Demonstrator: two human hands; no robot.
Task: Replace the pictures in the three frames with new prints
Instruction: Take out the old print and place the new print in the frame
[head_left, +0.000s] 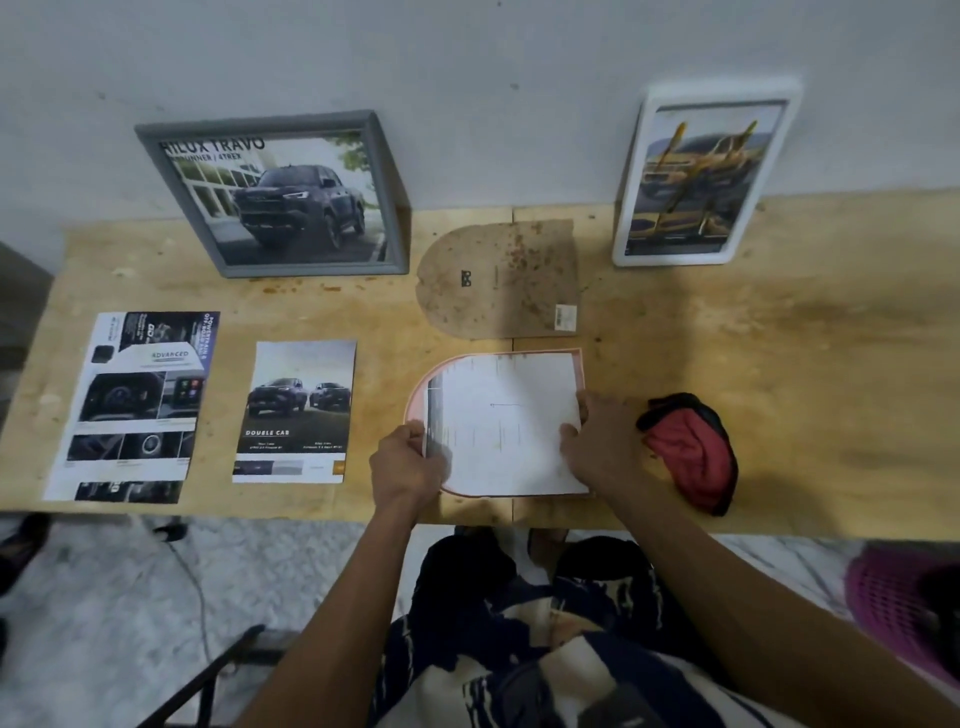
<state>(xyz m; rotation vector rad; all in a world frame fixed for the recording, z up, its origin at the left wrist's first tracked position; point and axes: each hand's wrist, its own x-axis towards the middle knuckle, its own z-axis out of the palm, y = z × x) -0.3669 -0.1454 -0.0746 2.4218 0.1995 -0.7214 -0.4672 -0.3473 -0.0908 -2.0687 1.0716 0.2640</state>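
Head view: both hands (410, 457) (597, 441) pinch a white-backed print (501, 421) over the arched pink frame (415, 395).

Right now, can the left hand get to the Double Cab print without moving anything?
Probably yes. The Double Cab print lies flat just left of the left hand, bare table between. But that hand is holding the white sheet.

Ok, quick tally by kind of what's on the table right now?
Frames: 3, grey frame, white frame, pink arched frame
Loose prints: 3, interior sheet, Double Cab sheet, face-down sheet
Backing board: 1
Red cloth: 1
Total: 8
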